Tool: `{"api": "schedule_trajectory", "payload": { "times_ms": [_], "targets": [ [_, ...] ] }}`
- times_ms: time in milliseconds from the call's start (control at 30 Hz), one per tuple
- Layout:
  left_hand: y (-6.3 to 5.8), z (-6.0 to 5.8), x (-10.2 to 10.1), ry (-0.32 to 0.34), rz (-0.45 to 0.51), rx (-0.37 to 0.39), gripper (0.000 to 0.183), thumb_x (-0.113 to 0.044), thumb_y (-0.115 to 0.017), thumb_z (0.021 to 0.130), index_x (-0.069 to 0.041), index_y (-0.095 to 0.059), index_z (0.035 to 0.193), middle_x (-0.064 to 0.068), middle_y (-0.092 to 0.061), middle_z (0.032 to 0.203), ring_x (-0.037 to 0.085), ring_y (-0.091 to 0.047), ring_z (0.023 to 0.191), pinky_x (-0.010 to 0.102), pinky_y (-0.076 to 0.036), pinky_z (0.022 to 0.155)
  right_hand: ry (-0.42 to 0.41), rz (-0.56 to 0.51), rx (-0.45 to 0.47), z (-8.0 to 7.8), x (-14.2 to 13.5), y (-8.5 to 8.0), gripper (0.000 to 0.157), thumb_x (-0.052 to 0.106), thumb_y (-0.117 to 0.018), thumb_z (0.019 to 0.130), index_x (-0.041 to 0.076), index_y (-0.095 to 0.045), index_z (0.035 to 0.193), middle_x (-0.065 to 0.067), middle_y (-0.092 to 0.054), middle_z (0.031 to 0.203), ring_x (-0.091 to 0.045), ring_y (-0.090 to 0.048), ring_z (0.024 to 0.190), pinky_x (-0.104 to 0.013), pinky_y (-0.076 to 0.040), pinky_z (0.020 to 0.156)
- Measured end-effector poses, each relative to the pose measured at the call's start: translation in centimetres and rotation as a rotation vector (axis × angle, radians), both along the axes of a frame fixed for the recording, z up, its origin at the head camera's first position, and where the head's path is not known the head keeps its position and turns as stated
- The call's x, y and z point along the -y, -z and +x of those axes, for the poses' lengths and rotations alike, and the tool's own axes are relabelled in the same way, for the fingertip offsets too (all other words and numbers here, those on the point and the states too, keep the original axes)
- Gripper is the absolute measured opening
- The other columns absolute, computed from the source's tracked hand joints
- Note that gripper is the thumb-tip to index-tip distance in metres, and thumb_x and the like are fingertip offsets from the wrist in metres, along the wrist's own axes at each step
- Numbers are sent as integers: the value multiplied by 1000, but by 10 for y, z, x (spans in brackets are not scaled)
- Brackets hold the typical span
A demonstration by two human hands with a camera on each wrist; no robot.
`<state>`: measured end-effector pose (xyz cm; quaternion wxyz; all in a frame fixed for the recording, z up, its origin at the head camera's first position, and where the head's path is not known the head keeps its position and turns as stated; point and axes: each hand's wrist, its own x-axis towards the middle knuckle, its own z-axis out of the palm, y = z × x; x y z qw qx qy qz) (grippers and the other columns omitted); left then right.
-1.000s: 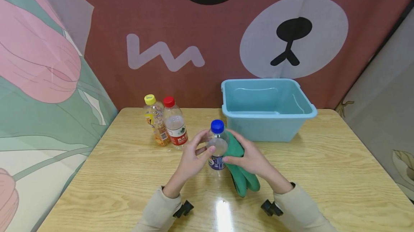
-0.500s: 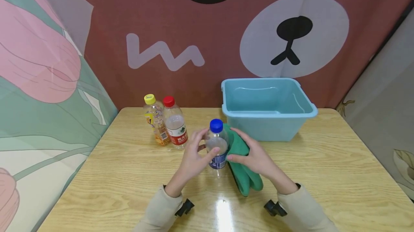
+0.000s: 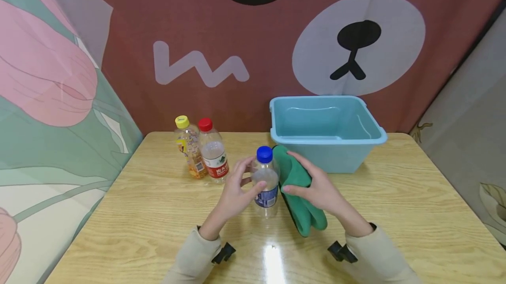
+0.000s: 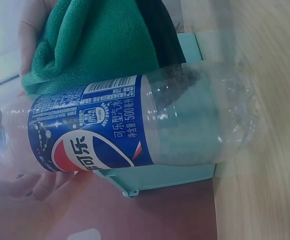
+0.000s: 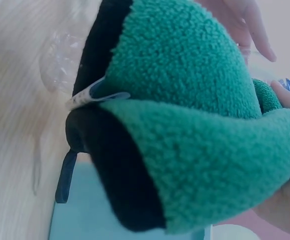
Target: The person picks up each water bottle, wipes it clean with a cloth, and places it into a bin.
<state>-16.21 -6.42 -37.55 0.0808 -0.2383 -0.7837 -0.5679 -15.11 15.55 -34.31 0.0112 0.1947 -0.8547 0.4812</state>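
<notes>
A clear plastic soda bottle [image 3: 265, 196] with a blue cap and a blue label stands upright near the middle of the table. My left hand [image 3: 235, 194] holds it around its upper part, thumb in front and fingers behind; in the left wrist view the Pepsi-style label [image 4: 92, 125] faces the camera. On the bottle's right side, my right hand [image 3: 316, 187] grips a folded green fleece cloth [image 3: 302, 205]. Black trim, a small white tag and a hanging loop show on the cloth [image 5: 185, 65] in the right wrist view. Its far side is hidden.
A light blue plastic bin [image 3: 316, 156] stands at the back right, close behind the cloth. Two bottles stand at the back left: one red-capped [image 3: 215, 154], one yellow-capped [image 3: 191, 152]. The wood-grain table [image 3: 138, 227] meets a printed curtain [image 3: 237, 20] behind.
My right hand has shifted right and slightly away from the bottle, taking the green cloth with it. The left hand and the bottle have barely moved.
</notes>
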Motion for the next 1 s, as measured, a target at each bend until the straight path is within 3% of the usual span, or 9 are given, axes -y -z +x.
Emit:
{"api": "schedule_trajectory", "payload": {
  "times_ms": [367, 667, 900, 1000],
  "targets": [
    [0, -2, 2, 57, 36, 47, 52, -12, -65, 85, -2, -39, 129, 16, -46, 126, 26, -50, 111, 35, -47, 89, -1, 4, -24, 1, -2, -9, 77, 25, -73, 77, 21, -31, 142, -15, -46, 132, -28, -53, 105, -44, -47, 81],
    [0, -5, 4, 135, 74, 28, 48, -4, -62, 85, 3, -40, 128, 21, -47, 124, 33, -50, 111, 45, -47, 88, -46, 5, -68, 0, 2, -19, 76, 19, -73, 78, 18, -32, 142, -15, -45, 132, -28, -53, 104, -42, -48, 79],
    [0, -3, 3, 77, 60, -34, 47, -4, -64, 84, 4, -45, 127, 16, -49, 121, 30, -51, 108, 33, -51, 83, -92, 38, -106, -1, 6, -22, 74, 21, -73, 78, 12, -33, 141, -15, -49, 129, -26, -55, 103, -39, -48, 78],
    [0, -2, 2, 52, 63, -56, 47, -4, -64, 84, 4, -47, 126, 15, -50, 119, 31, -52, 106, 35, -52, 81, -101, 42, -107, -1, 8, -22, 72, 20, -71, 79, 10, -34, 140, -15, -51, 126, -25, -56, 100, -37, -49, 77]
  ]
}}
